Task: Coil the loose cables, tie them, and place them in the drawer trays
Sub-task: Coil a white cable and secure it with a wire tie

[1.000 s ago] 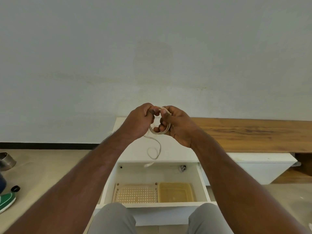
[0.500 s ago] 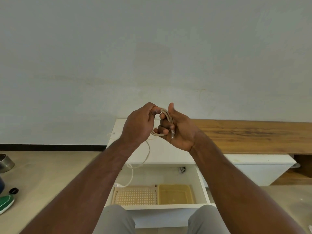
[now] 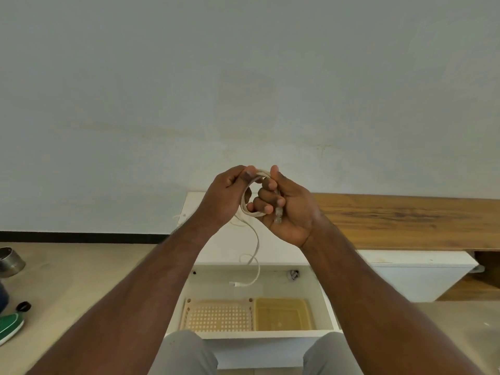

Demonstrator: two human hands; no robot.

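both hands up in the middle, left hand (image 3: pixel 226 197) and right hand (image 3: pixel 286 209) each gripping the white cable (image 3: pixel 247 209) coil, loose tail dangling toward 6 o'clock. open drawer (image 3: pixel 328 307) below holds a perforated tray (image 3: pixel 216 316) with a yellow tray (image 3: pixel 282 313) at its 3 o'clock, nothing visible in either.

A pale cream cable (image 3: pixel 246 201) is wound into a few small loops held up above the open white drawer (image 3: pixel 327 301) — its loose tail hangs down and curls, the white plug end dangling just over the drawer's back. A clear connector shows at the coil. Inside the drawer sit two trays side by side — a perforated beige tray (image 3: pixel 219 315) left, a smooth yellowish tray (image 3: pixel 282 313) right.
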